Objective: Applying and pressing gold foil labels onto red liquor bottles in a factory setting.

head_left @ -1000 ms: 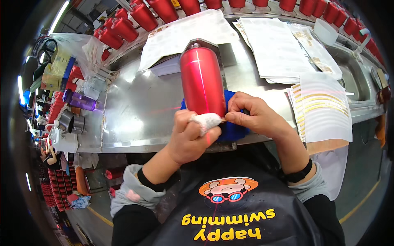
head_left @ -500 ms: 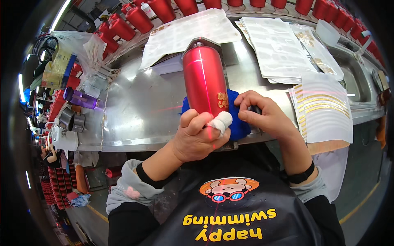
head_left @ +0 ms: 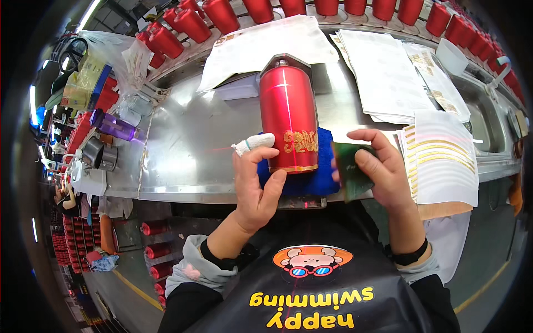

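Red metal bottle [head_left: 288, 114] lying on blue cloth pad [head_left: 311, 177] at near edge of steel bench [head_left: 189, 150]. Gold decal [head_left: 300, 142] already on bottle near its base. Left hand [head_left: 256, 186] clasped on bottle's lower end, forefinger wrapped in white tape. Right hand [head_left: 383, 169] pinching dark green card [head_left: 352, 169] just beside bottle. Decal looks applied; smoothing probably left. Sheet of gold strips [head_left: 444, 158] at right.

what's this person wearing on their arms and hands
Both hands are bare of gloves. The left hand has a white cloth wrap on its index fingertip and a grey sleeve cuff over a black inner cuff. The right hand has a black wristband and a grey sleeve.
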`<action>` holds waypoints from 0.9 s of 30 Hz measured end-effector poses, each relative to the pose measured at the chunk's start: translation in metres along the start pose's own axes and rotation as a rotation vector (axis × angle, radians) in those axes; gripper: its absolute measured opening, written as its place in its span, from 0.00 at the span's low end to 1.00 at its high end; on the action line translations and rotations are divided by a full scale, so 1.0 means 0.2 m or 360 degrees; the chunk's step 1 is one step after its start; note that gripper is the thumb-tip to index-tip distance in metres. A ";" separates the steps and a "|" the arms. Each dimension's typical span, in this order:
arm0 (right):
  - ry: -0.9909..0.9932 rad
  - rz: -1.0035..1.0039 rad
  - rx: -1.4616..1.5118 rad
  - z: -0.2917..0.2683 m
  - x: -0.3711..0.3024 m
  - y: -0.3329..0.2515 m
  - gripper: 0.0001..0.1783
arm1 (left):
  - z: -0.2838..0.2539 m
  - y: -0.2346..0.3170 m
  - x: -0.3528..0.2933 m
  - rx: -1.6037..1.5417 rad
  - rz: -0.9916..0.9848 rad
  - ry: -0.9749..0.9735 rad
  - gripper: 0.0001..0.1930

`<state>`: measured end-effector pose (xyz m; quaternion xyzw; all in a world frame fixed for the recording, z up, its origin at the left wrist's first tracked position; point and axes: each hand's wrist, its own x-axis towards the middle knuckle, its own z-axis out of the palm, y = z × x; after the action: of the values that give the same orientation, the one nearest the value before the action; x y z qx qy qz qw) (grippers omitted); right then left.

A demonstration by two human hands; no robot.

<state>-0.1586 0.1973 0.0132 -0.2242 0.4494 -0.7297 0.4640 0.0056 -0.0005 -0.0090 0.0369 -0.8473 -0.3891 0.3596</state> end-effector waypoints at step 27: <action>0.0092 -0.0476 -0.0842 0.09 0.04 0.08 0.15 | 0.08 0.11 0.04 -0.0079 -0.0206 0.0146 0.19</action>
<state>-0.1406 0.1799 0.0084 -0.3800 0.5989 -0.6536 0.2639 -0.0067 0.0221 0.0034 0.1006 -0.8159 -0.4302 0.3730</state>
